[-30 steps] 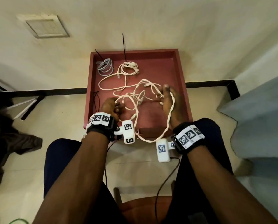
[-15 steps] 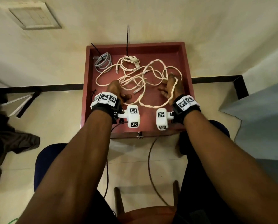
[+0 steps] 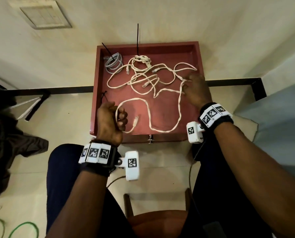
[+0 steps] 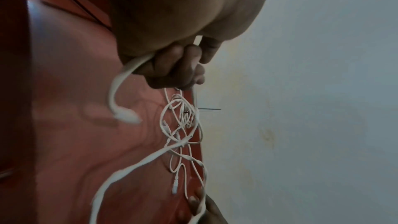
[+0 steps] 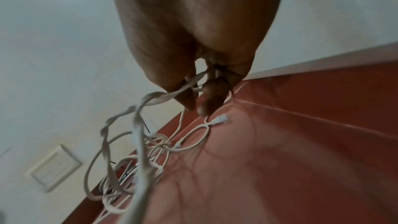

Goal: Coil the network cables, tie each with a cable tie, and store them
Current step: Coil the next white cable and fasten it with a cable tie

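- Left hand (image 3: 111, 120) is curled tight round a white cable (image 3: 163, 129), near the front left corner of the red tray (image 3: 199, 66). A short end w/ a plug (image 3: 135, 120) hangs out just right of the fist.
- Left wrist view: fingers (image 4: 178, 67) wrap the cable; the end droops down, blurry.
- Right hand (image 3: 195, 91) is by the tray's right wall. Its fingers pinch the same white cable where it bends up from the tray floor.
- Right wrist view: cable runs betw. the fingertips (image 5: 206, 103); a plug (image 5: 220, 119) lies just under them.
- From fist to right hand the cable makes a loop and a big dip near the front edge.
- More white cable sits in a loose tangle (image 3: 143, 79) in the middle.
- At the back: a small white coil (image 3: 141, 60) w/ a black tie (image 3: 137, 38) sticking up.
- Back left corner: a grey coil (image 3: 114, 62), also w/ a black tie (image 3: 107, 50).
- One more black tie (image 3: 103, 96) by the left wall.
- Tray sits on a pale floor by the wall.
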